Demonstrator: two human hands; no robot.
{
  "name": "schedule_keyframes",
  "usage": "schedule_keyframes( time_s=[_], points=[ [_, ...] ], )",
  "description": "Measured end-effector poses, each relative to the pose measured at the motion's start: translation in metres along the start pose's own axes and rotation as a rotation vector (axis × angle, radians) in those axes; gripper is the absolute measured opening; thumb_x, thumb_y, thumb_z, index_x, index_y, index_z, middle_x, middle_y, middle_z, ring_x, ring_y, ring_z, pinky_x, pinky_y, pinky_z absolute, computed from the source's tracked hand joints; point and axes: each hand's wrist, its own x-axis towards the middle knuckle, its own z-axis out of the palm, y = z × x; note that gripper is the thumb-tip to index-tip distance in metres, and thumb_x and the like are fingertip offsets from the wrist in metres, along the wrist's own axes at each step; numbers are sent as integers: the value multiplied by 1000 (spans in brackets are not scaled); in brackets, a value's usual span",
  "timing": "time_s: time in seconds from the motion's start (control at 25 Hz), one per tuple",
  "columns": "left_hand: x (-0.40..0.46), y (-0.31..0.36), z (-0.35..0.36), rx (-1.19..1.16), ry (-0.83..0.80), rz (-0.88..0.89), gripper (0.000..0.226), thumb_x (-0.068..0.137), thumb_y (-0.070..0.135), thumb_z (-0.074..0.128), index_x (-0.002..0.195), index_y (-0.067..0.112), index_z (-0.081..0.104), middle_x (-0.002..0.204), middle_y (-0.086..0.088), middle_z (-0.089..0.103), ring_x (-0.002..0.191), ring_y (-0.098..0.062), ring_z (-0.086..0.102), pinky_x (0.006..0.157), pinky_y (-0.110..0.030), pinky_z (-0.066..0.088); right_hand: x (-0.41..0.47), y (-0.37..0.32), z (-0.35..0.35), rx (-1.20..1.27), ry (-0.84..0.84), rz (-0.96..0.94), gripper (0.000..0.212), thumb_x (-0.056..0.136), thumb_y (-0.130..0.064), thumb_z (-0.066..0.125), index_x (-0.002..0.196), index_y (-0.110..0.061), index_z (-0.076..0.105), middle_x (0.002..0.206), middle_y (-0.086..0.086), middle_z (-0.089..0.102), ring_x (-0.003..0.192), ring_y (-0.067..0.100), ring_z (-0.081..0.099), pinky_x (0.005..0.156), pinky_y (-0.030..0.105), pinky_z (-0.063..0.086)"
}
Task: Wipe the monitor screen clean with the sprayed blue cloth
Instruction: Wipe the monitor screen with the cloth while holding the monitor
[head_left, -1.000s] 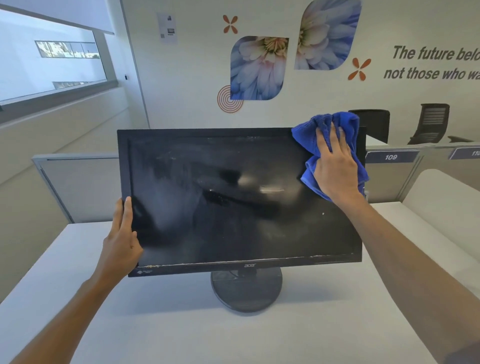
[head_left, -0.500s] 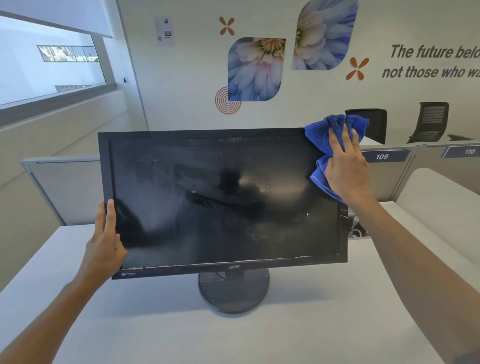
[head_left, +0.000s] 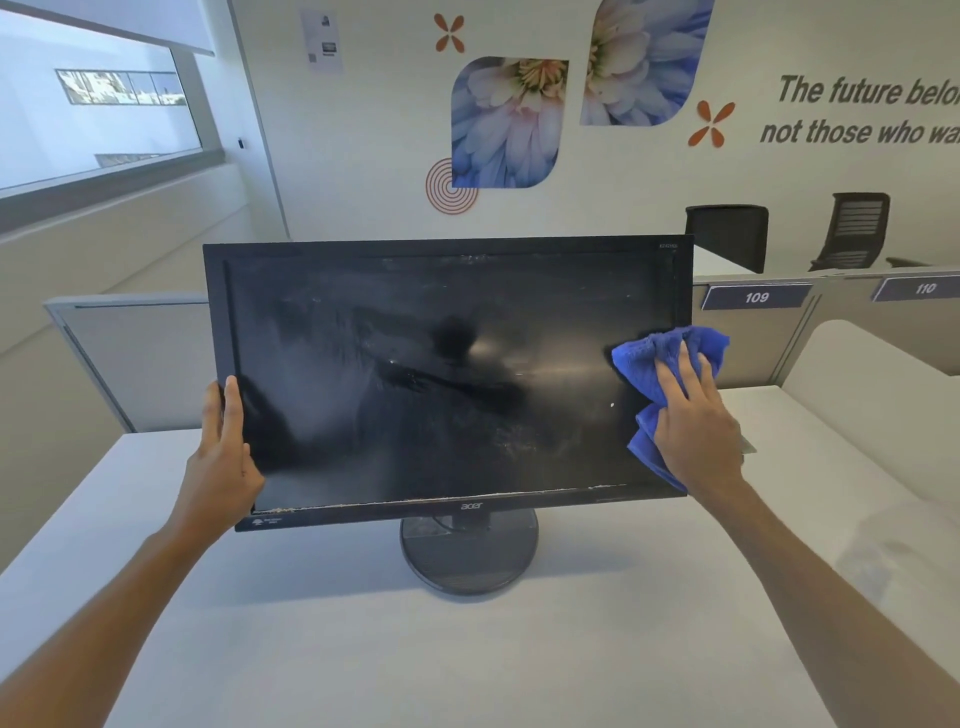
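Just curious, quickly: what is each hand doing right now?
Left hand: open, fingers straight, steadying the monitor edge.
Right hand: open, flat, pressing the blue cloth on the screen.

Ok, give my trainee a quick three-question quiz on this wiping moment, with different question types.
1. True or false: the blue cloth is at the monitor's top left corner.
2. Which hand steadies the monitor's left edge? A) left hand B) right hand
3. Fill in: the monitor's round base stands on the white ____.

Key: 1 false, the right hand presses it on the screen's right side. 2 A, the left hand. 3 desk.
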Motion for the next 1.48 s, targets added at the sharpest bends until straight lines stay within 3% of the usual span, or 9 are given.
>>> schedule_keyframes(
  time_s=[0.2,0.4,0.56,0.68,0.88,1.0,1.08,1.28,1.48],
  points=[
    [-2,2,-1,-14,11,10,82,86,-11,48,153,13,7,160,-16,6,72,-47,53,60,-40,40,-68,1,21,-59,-42,0,54,91,-18,31,138,-6,54,150,15,43,133,37,47,65,39,59],
    [-4,0,-2,-37,21,7,81,87,-11,47,153,15,7,161,-14,6,95,-55,53,67,-42,42,-92,-19,17,110,-5,61,52,83,4,57,134,-5,58,148,12,45,129,40,51,50,31,51],
    [-4,2,-4,-65,3,-12,81,88,-10,47,153,16,5,162,-11,4,103,-52,54,73,-45,47,-45,-91,-17,296,208,-174,55,82,-1,41,133,-10,60,148,7,48,138,29,44,72,28,54],
    [-4,1,-7,-73,-15,-14,82,88,-9,47,153,16,5,162,-10,4,93,-50,57,69,-35,41,13,-157,-42,315,306,-428,52,84,-2,41,131,-11,62,146,9,50,136,30,46,94,32,51],
    [-3,3,-8,-85,-27,-18,83,87,-9,48,153,17,4,162,-7,3,72,-31,47,65,-33,40,91,-225,-59,28,233,-786,53,90,-3,51,141,-15,52,153,10,40,140,32,39,106,43,44],
    [-3,1,-8,-77,-14,-40,84,86,-10,49,153,16,6,162,-9,5,79,-45,57,66,-36,44,105,-248,-48,-95,105,-862,52,99,-8,39,149,-21,39,161,4,25,148,29,22,117,47,27],
    [-2,-1,-8,-82,-9,-42,82,86,-10,49,153,15,8,162,-9,7,90,-49,58,69,-36,44,99,-250,-36,-73,82,-841,53,100,-10,38,151,-22,35,161,2,23,149,27,19,119,47,22],
    [-3,-1,-7,-95,-2,-47,82,87,-11,49,153,16,8,162,-9,7,105,-48,56,75,-37,47,28,-240,14,-20,168,-990,49,92,-16,50,141,-20,50,154,4,40,142,29,37,115,46,32],
    [-3,2,-8,-102,-14,-37,82,87,-10,50,153,15,7,162,-8,5,85,-36,56,70,-29,41,-46,-229,45,-21,-8,-1089,57,84,-22,65,139,-20,51,154,6,39,141,28,38,115,41,32]
  ],
)
